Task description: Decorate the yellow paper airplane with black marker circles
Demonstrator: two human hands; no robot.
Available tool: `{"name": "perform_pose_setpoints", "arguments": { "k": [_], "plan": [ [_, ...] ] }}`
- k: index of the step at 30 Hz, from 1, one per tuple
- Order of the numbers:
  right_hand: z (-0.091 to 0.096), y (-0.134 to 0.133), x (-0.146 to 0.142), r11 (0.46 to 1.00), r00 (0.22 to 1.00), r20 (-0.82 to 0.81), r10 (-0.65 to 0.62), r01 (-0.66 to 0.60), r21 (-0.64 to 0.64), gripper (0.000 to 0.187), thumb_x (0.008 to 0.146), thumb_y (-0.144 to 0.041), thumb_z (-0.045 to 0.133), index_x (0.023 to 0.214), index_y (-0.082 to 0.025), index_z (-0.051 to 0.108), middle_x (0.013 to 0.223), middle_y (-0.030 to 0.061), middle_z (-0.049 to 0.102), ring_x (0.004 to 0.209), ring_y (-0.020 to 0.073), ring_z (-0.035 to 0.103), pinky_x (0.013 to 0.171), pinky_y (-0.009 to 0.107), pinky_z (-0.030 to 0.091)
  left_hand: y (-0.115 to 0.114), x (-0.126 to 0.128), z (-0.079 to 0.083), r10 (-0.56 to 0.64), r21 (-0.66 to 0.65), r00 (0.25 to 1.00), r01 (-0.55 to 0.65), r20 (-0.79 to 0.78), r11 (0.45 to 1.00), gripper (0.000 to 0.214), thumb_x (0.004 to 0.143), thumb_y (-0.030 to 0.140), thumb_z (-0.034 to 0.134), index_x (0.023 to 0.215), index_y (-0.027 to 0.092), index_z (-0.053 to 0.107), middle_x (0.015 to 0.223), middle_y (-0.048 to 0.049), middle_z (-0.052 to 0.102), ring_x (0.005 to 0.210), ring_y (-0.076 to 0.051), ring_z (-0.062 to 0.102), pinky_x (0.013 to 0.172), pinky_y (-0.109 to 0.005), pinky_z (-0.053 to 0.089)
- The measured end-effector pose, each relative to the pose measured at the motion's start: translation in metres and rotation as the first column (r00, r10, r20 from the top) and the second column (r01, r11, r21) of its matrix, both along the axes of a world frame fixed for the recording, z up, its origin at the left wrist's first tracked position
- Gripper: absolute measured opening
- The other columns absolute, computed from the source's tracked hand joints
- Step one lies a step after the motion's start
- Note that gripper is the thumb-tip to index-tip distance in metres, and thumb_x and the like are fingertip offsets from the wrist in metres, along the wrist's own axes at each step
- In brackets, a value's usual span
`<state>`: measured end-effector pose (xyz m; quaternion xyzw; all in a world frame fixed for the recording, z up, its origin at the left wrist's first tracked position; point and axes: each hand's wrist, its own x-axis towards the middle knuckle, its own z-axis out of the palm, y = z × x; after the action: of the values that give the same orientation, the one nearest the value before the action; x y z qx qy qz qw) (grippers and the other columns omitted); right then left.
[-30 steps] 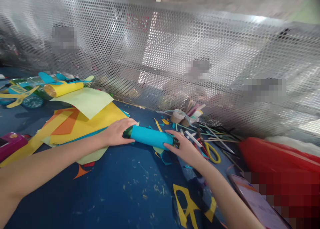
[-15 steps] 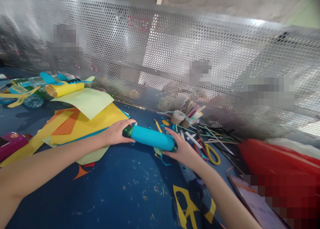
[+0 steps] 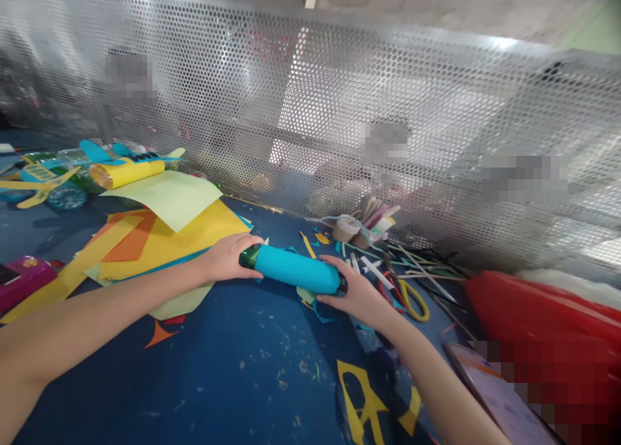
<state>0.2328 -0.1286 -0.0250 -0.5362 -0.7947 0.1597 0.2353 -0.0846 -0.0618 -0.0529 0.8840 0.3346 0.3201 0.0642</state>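
Note:
Both hands hold a green plastic bottle (image 3: 249, 257) wrapped around its middle in blue paper (image 3: 295, 268). It lies sideways above the blue table (image 3: 233, 367). My left hand (image 3: 231, 257) grips the bare green end, thumb below and fingers over the top. My right hand (image 3: 352, 291) is closed around the other, dark end, which its fingers partly cover. Just beyond the bottle are small paper scraps (image 3: 322, 238). Scissors with yellow handles (image 3: 414, 301) lie to the right of my right hand.
Stacked coloured sheets (image 3: 194, 235) lie at left, beside decorated bottle models (image 3: 129, 173). Glue pots (image 3: 346, 227) stand near a perforated metal screen (image 3: 252, 108). A red bag (image 3: 528, 309) and a phone (image 3: 495, 387) are at right. Cut yellow paper (image 3: 359, 400) lies in front.
Hardly anything differs. The bottle and both hands have shifted very slightly to the right, with the grip unchanged.

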Motion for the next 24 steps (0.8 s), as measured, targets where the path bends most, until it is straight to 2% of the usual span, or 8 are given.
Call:
{"name": "perform_pose_setpoints", "arguments": {
  "k": [3, 6, 10, 13, 15, 17, 20, 24],
  "plan": [
    [0.000, 0.000, 0.001, 1.000, 1.000, -0.010, -0.002, 0.003, 0.016, 0.063, 0.071, -0.036, 0.073, 0.130, -0.028, 0.051, 0.127, 0.0099, 0.060, 0.107, 0.0310, 0.062, 0.083, 0.046, 0.054, -0.002, -0.002, 0.002, -0.056, -0.002, 0.994, 0.056, 0.095, 0.998, 0.071, 0.068, 0.060, 0.075, 0.122, 0.023, 0.050, 0.112, -0.0091, 0.063, 0.103, -0.029, 0.061, 0.092, -0.045, 0.049],
    [0.002, 0.001, 0.003, 0.999, 0.990, -0.140, -0.004, -0.003, -0.054, 0.059, 0.072, -0.037, 0.073, 0.126, -0.027, 0.053, 0.120, 0.0085, 0.064, 0.099, 0.0284, 0.066, 0.080, 0.044, 0.057, 0.001, -0.005, 0.003, -0.061, -0.047, 0.935, 0.082, 0.349, 0.996, 0.075, 0.075, 0.062, 0.067, 0.133, 0.022, 0.040, 0.119, -0.0124, 0.057, 0.103, -0.026, 0.061, 0.090, -0.043, 0.050],
    [0.004, 0.000, -0.003, 0.978, 0.912, -0.391, -0.126, 0.048, -0.205, 0.062, 0.069, -0.042, 0.075, 0.125, -0.024, 0.053, 0.110, 0.0072, 0.069, 0.093, 0.0273, 0.069, 0.079, 0.042, 0.059, 0.009, -0.003, 0.001, 0.027, -0.267, 0.801, 0.168, 0.598, 0.949, 0.059, 0.093, 0.053, 0.047, 0.139, 0.023, 0.026, 0.127, -0.0157, 0.052, 0.111, -0.024, 0.060, 0.093, -0.043, 0.051],
    [0.004, -0.005, -0.020, 0.940, 0.760, -0.593, -0.264, 0.064, -0.336, 0.066, 0.070, -0.045, 0.076, 0.127, -0.024, 0.052, 0.109, 0.0074, 0.071, 0.094, 0.0279, 0.070, 0.084, 0.043, 0.059, 0.009, 0.013, 0.004, -0.007, -0.417, 0.775, 0.348, 0.632, 0.840, 0.061, 0.091, 0.048, 0.053, 0.140, 0.023, 0.027, 0.131, -0.0176, 0.053, 0.121, -0.026, 0.056, 0.100, -0.048, 0.047],
    [0.003, -0.011, -0.035, 0.910, 0.654, -0.693, -0.305, -0.013, -0.414, 0.065, 0.072, -0.044, 0.075, 0.129, -0.024, 0.050, 0.113, 0.0078, 0.070, 0.100, 0.0274, 0.069, 0.091, 0.043, 0.057, 0.002, 0.032, 0.012, -0.029, -0.472, 0.741, 0.457, 0.671, 0.754, 0.063, 0.087, 0.046, 0.061, 0.138, 0.023, 0.031, 0.135, -0.0173, 0.052, 0.123, -0.028, 0.054, 0.103, -0.050, 0.045],
    [0.003, -0.017, -0.051, 0.891, 0.572, -0.745, -0.344, -0.052, -0.451, 0.066, 0.073, -0.042, 0.075, 0.132, -0.025, 0.049, 0.117, 0.0076, 0.068, 0.105, 0.0264, 0.067, 0.094, 0.041, 0.056, -0.009, 0.052, 0.023, -0.052, -0.506, 0.677, 0.596, 0.734, 0.623, 0.055, 0.087, 0.043, 0.062, 0.133, 0.021, 0.040, 0.135, -0.0156, 0.054, 0.125, -0.028, 0.053, 0.106, -0.048, 0.043],
    [0.003, -0.025, -0.068, 0.864, 0.527, -0.765, -0.370, -0.107, -0.492, 0.063, 0.075, -0.044, 0.074, 0.131, -0.027, 0.050, 0.123, 0.0076, 0.065, 0.110, 0.0252, 0.065, 0.093, 0.040, 0.057, -0.022, 0.072, 0.038, 0.125, -0.544, 0.559, 0.691, 0.820, 0.476, 0.051, 0.083, 0.041, 0.067, 0.126, 0.018, 0.048, 0.132, -0.0152, 0.057, 0.118, -0.030, 0.058, 0.099, -0.047, 0.049],
    [0.003, -0.022, -0.072, 0.813, 0.500, -0.774, -0.388, -0.208, -0.543, 0.052, 0.079, -0.065, 0.059, 0.107, -0.021, 0.062, 0.111, 0.0103, 0.070, 0.107, 0.0252, 0.065, 0.089, 0.041, 0.056, -0.028, 0.075, 0.042, 0.388, -0.677, 0.565, 0.678, 0.729, 0.285, 0.046, 0.084, 0.044, 0.062, 0.119, 0.015, 0.055, 0.119, -0.0145, 0.066, 0.111, -0.030, 0.062, 0.091, -0.043, 0.053]
  ]
}}
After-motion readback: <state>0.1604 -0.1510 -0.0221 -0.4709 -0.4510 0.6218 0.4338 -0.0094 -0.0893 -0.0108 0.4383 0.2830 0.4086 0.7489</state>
